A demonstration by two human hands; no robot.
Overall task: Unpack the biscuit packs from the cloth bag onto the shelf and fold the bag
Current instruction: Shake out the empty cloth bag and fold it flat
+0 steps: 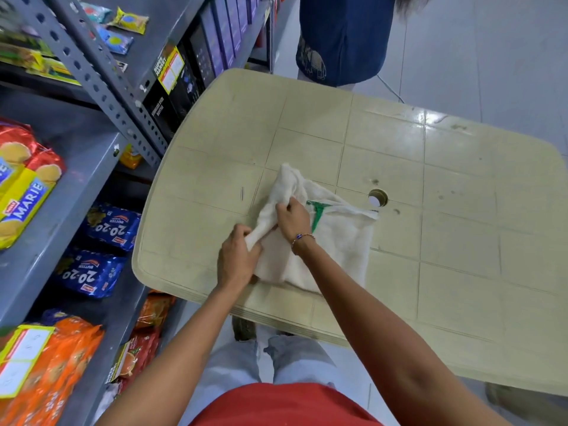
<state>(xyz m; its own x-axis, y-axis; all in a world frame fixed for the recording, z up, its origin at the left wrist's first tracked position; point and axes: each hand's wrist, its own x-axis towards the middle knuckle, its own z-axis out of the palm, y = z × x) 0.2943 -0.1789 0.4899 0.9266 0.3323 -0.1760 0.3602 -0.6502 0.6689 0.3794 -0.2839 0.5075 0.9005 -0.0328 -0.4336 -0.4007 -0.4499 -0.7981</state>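
Two hands are on the cloth bag, and I go left to right. Far left, biscuit packs sit on the shelf, so I judge we are at the fold. My left hand pinches a bunched corner, fingers curled round cloth. My right hand, just beyond it, grips the raised flap likewise. The bag lies on the table, its flat body and green print running away rightward from both hands, so the flap folds that way.

Left hand and right hand grip cloth bag on table.
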